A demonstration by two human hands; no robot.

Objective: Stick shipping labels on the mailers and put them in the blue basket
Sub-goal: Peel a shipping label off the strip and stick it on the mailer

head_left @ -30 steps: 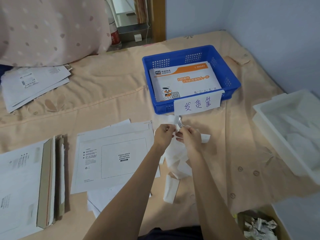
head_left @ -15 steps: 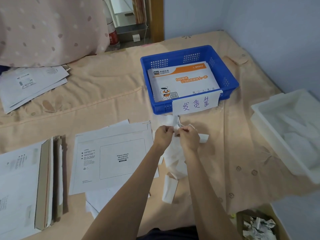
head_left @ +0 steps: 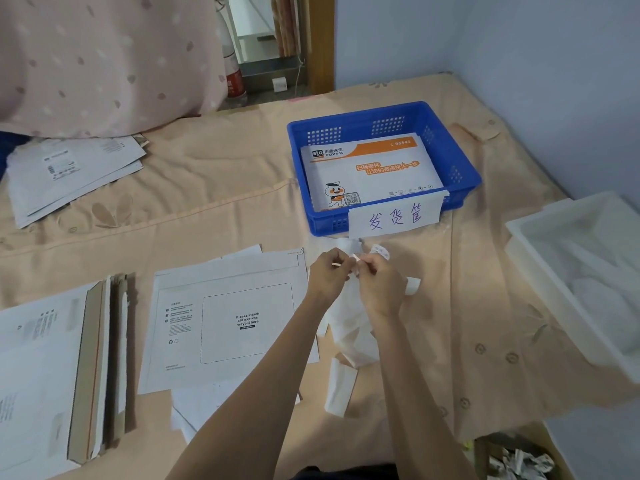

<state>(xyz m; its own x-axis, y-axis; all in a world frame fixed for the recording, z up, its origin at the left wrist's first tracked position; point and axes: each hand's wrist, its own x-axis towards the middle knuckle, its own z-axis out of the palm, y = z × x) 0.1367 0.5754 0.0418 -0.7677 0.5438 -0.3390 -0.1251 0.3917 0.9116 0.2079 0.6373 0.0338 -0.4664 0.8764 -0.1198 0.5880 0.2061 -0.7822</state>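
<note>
White label strip point(head_left: 353, 327) pinched at top by both hands – left hand point(head_left: 327, 275), right hand point(head_left: 381, 285) – just near of blue basket point(head_left: 464, 174); mailer point(head_left: 228, 323) left.

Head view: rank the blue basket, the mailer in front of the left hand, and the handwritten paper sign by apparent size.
1. Mailer, though it lies nearer the camera.
2. Blue basket.
3. Paper sign, clearly smallest.

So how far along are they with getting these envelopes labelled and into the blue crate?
One orange-printed mailer already lies in the blue basket. Just now the left hand and right hand pinch a small white label strip, apparently peeling it. A blank mailer waits beside them with its waybill box unfilled, and a stack of mailers further left looks untouched.
</note>
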